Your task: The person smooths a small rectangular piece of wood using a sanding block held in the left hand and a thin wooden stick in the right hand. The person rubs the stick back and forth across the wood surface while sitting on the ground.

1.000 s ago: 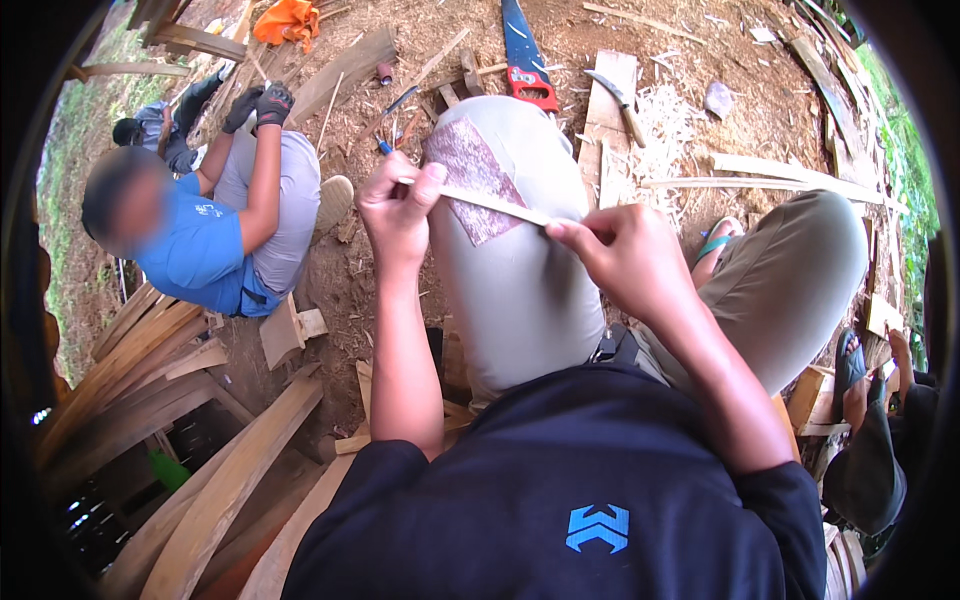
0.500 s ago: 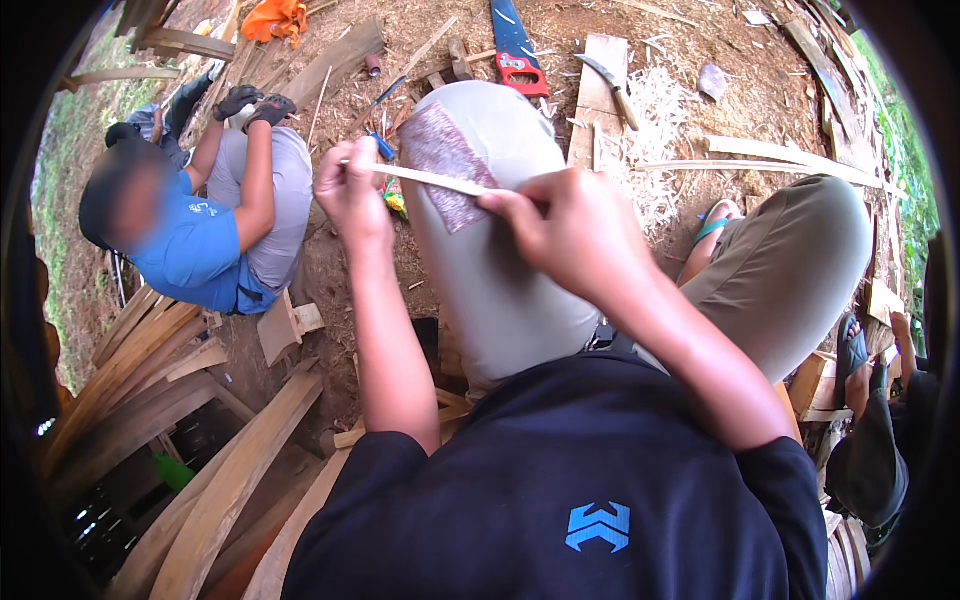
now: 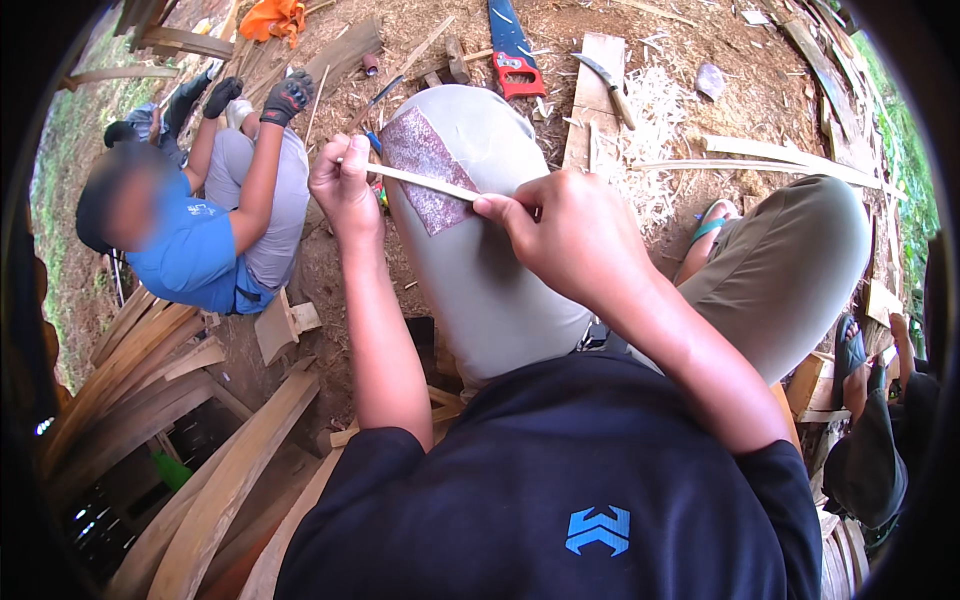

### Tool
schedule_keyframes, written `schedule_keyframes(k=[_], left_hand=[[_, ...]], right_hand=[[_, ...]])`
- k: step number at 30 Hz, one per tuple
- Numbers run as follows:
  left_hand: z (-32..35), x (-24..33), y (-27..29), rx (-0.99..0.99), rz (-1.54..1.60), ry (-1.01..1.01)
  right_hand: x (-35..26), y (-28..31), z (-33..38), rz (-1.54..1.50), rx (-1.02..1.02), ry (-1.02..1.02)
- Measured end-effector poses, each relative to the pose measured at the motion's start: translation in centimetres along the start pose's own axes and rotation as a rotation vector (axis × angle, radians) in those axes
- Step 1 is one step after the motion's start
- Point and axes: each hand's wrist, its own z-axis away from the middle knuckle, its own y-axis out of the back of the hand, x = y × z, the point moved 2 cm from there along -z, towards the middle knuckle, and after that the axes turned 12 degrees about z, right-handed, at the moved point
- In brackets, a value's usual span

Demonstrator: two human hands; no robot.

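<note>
A thin, pale wooden stick (image 3: 425, 181) spans the gap between my hands, above my left knee. Its left end is pinched in my left hand (image 3: 347, 188), the tip poking out past the thumb. My right hand (image 3: 572, 228) grips the other end between thumb and curled fingers, which hide that end. Under the stick, a speckled reddish-brown sheet that looks like sandpaper (image 3: 418, 143) lies draped over my trouser leg (image 3: 500, 300). Whether the stick touches the sheet I cannot tell.
Ahead lie a red-handled saw (image 3: 517, 62), a knife (image 3: 608, 88) on a board (image 3: 592, 140), and wood shavings (image 3: 655, 120). To the left squats a co-worker in a blue shirt (image 3: 200, 255) and dark gloves. Curved planks (image 3: 235, 480) are stacked at lower left.
My hands, the stick and my left knee have shifted slightly left. The co-worker's gloved hands, close together before, are now apart.
</note>
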Motion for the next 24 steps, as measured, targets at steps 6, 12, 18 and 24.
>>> schedule_keyframes(k=[6, 12, 18, 24], left_hand=[[2.6, 0.4, -3.0, -0.182, -0.179, -0.021], [-0.5, -1.2, 0.0, 0.038, -0.011, 0.05], [1.9, -0.1, -3.2, -0.3, -0.098, -0.019], [-0.6, -1.4, 1.1, -0.021, 0.158, 0.091]], right_hand=[[2.8, 1.0, 2.0, -0.003, -0.057, -0.174], [-1.5, 0.0, -0.2, 0.093, 0.097, 0.069], [3.4, 0.4, 2.2, 0.028, 0.02, -0.138], [-0.4, -0.3, -0.2, 0.041, 0.052, 0.015]])
